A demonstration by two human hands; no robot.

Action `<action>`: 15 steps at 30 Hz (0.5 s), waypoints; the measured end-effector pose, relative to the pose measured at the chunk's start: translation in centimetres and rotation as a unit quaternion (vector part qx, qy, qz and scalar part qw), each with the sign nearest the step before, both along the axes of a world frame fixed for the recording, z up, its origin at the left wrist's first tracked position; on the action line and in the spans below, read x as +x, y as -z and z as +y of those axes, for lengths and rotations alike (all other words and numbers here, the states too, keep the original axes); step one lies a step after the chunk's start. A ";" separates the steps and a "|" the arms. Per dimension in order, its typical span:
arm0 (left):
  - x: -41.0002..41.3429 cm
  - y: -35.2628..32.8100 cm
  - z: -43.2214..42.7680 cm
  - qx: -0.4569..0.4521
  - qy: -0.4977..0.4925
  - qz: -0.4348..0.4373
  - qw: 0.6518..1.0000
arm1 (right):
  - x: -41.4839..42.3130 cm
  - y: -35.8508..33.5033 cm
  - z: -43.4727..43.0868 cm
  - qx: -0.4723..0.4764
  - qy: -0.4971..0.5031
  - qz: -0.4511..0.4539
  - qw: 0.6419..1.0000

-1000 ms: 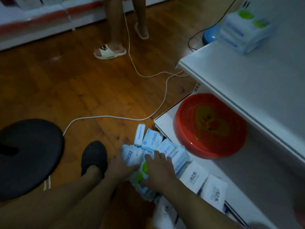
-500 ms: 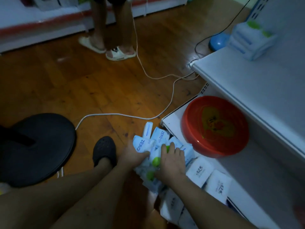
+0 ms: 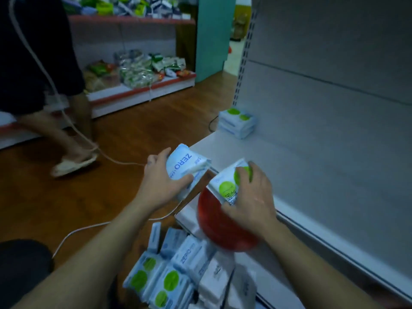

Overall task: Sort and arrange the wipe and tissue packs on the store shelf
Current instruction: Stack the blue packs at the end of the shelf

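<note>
The ZERO pack (image 3: 186, 167) sits in your left hand (image 3: 160, 182), thumb and fingers curled round it, just off the shelf's (image 3: 283, 157) front corner. Just beside it, your right hand (image 3: 253, 201) grips the green-dot pack (image 3: 225, 187), tilted, above the red basin (image 3: 220, 233). More packs lie in a heap (image 3: 178, 270) below your forearms. A small stack (image 3: 237, 123) stands at the shelf's far end.

The left hand (image 3: 160, 186) grips a blue ZERO pack (image 3: 185, 166) near centre. At its 3 o'clock the right hand (image 3: 252, 197) holds a green-dotted pack (image 3: 227, 186) above a red basin (image 3: 218, 228). A heap of packs (image 3: 178, 268) lies at 6 o'clock, and stacked packs (image 3: 237, 123) sit on the shelf (image 3: 289, 166) at 1 o'clock.
</note>
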State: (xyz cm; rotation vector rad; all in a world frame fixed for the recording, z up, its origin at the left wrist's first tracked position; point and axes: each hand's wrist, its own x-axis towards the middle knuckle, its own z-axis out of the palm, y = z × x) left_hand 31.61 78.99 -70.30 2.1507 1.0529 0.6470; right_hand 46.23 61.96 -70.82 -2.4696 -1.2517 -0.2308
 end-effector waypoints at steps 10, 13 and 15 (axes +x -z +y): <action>11.9 4.1 -1.0 0.183 0.059 0.045 0.980 | 7.8 2.1 -1.0 0.033 0.095 -0.034 0.994; 13.0 3.9 0.4 0.292 0.045 0.083 0.952 | 10.0 1.6 0.4 0.005 0.107 -0.070 0.992; 13.7 3.5 1.5 0.257 0.056 0.096 0.960 | 11.3 1.1 1.6 -0.031 0.106 -0.042 0.993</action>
